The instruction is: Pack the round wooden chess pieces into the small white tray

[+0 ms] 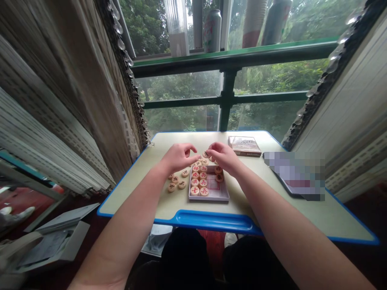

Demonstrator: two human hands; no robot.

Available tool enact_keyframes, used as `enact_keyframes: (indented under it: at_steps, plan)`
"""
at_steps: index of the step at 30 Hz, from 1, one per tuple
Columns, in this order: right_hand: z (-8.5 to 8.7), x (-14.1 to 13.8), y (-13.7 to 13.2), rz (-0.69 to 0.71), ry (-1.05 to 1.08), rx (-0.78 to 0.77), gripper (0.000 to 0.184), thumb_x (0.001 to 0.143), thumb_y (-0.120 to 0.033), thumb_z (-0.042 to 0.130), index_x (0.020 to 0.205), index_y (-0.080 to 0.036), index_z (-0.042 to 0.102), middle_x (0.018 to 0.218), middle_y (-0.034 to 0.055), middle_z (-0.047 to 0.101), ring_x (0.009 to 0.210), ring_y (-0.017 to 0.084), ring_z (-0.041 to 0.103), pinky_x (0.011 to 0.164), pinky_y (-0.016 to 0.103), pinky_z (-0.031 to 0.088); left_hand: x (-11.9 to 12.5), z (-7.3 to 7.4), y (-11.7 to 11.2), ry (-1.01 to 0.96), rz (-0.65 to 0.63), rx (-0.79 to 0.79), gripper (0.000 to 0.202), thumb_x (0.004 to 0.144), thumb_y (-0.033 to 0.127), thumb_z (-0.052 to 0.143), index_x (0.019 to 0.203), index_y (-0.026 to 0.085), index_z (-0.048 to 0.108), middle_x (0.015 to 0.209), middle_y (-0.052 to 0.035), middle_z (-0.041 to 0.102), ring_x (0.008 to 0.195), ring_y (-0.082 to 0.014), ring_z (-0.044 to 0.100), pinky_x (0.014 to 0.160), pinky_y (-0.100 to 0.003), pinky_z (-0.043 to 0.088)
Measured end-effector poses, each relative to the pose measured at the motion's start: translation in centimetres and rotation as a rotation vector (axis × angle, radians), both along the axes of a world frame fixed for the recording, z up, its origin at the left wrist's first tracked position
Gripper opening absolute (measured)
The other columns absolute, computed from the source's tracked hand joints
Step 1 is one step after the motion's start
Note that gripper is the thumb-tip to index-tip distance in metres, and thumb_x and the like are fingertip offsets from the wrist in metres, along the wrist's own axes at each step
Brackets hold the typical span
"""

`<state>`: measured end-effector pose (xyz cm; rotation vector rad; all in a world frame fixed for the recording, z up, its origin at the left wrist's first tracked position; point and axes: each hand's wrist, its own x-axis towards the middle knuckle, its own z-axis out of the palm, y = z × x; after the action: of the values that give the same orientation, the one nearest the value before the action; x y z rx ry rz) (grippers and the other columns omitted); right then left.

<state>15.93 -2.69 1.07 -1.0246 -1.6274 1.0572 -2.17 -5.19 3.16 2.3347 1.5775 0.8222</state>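
Observation:
A small open box [215, 191] lies on the beige table [272, 189] and holds several round wooden chess pieces [199, 179] with red marks. More loose pieces [178, 181] lie to its left. My left hand [178, 156] hovers over the box's far left corner with its fingers curled in a pinch; what it holds, if anything, is hidden. My right hand [223, 157] is above the box's far edge, fingers pinched on a round piece [206, 154].
A flat box lid [244, 145] lies at the table's far right. A dark flat object [298, 177], partly blurred, sits to the right. The table has a blue rim [211, 220]. Cans [212, 30] and cups stand on the window ledge. Curtains hang on both sides.

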Motion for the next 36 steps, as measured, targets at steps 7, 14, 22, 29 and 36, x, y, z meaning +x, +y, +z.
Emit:
enact_keyframes:
  at_steps: [7,14,22,29,36]
  plan:
    - [0.1,0.1,-0.1,0.058,0.026,-0.019,0.01,0.066,-0.023,0.06,0.066,-0.017,0.052,0.059,-0.0037,0.055,0.052,0.008,0.051,0.051,0.022,0.04,1.5,-1.3,-0.3,0.091,-0.019,0.246,0.037,0.073,0.048,0.059,0.091,0.016,0.067,0.051,0.0035,0.048,0.05,-0.0099,0.044,0.052,-0.023,0.03]
    - [0.2,0.3,0.0,0.08,0.071,-0.034,0.012,0.064,-0.025,0.062,0.066,-0.017,0.053,0.055,-0.0042,0.054,0.05,0.008,0.048,0.048,0.021,0.036,2.0,-1.8,-0.2,0.138,0.019,0.382,0.032,0.077,0.044,0.057,0.089,0.016,0.066,0.058,0.0001,0.056,0.056,-0.0119,0.051,0.056,-0.024,0.034]
    - [-0.6,1.1,1.3,-0.081,0.107,0.006,0.013,0.067,-0.026,0.048,0.06,-0.016,0.055,0.057,0.0006,0.06,0.047,0.009,0.046,0.048,0.023,0.036,2.9,-2.0,-0.6,0.036,-0.041,0.291,0.028,0.077,0.039,0.058,0.089,0.015,0.065,0.059,0.0011,0.055,0.057,-0.0111,0.049,0.056,-0.024,0.036]
    - [-2.5,1.9,3.5,-0.301,-0.143,0.153,0.021,0.068,-0.029,0.045,0.051,-0.019,0.052,0.05,-0.0014,0.055,0.055,0.013,0.05,0.058,0.025,0.037,4.1,-2.6,-0.7,0.062,-0.278,0.153,0.024,0.074,0.04,0.061,0.08,0.017,0.067,0.069,-0.0023,0.06,0.07,-0.0147,0.051,0.066,-0.026,0.04]
    - [-3.1,1.6,4.0,-0.286,-0.252,0.143,0.021,0.068,-0.031,0.046,0.052,-0.019,0.052,0.051,-0.001,0.055,0.055,0.014,0.05,0.054,0.025,0.035,4.4,-2.9,-0.9,0.082,-0.347,0.073,0.026,0.074,0.042,0.062,0.079,0.017,0.069,0.076,-0.0039,0.065,0.074,-0.016,0.055,0.072,-0.028,0.042]
